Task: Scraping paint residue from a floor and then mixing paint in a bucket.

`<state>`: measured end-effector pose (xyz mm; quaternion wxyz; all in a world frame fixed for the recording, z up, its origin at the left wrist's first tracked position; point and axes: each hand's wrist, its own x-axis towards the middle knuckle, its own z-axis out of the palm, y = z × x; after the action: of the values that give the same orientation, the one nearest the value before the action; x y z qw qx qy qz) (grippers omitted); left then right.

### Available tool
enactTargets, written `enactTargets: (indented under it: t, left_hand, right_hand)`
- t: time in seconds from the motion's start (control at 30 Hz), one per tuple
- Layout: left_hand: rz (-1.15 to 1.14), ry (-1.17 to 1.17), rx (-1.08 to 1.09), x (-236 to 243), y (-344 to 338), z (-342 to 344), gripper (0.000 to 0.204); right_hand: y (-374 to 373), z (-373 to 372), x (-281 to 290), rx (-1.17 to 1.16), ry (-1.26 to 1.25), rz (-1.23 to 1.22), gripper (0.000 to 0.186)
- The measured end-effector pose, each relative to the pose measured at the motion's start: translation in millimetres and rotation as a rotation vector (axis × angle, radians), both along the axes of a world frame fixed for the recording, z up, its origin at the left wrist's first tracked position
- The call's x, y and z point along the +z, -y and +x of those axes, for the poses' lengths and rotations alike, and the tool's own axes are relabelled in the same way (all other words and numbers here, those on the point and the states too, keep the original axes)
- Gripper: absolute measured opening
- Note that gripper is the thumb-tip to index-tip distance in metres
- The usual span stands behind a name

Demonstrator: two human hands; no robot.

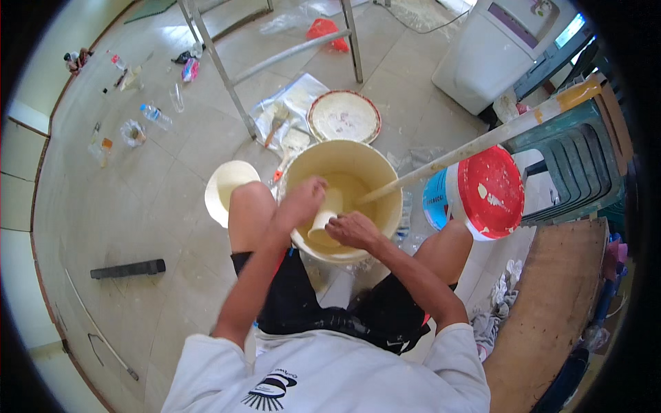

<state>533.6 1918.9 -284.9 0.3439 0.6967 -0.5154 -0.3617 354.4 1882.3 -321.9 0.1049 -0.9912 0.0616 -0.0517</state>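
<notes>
The bucket (296, 162) stands on the floor between the person's knees (449, 241), probably so that it sits steady and both hands can reach in. The cup (321, 224) is inside the bucket, near its closer wall, tilted above the pale contents (344, 187). The right hand (353, 230) has its fingers curled closed on the cup's edge, a grip that seems meant to control the tilt. A pole (475, 143) slants in over the far right rim, likely propped there within reach.

The left hand (303, 201) hangs over the left side, fingers partly bent, blurred; whether it holds anything cannot be told. Both forearms angle inward, the right elbow bent outward.
</notes>
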Motion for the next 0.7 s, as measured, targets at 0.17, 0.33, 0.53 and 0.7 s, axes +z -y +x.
enactTargets:
  t: [0.17, 0.33, 0.53, 0.7]
  left_hand:
    - [0.241, 0.058, 0.004, -35, 31, 41, 0.046]
    - [0.021, -0.02, -0.038, 0, 19, 13, 0.045]
    - [0.327, -0.402, 0.126, 2, -40, -23, 0.049]
    - [0.327, -0.673, 0.229, 1, -44, -53, 0.044]
  right_hand:
    - [3, -1, 16, 0.013, -0.03, -0.06, 0.007]
    - [9, -17, 32, -0.093, 0.074, -0.095, 0.006]
    - [18, -16, 39, -0.242, 0.217, -0.043, 0.01]
    - [9, -13, 46, -0.21, 0.237, -0.09, 0.011]
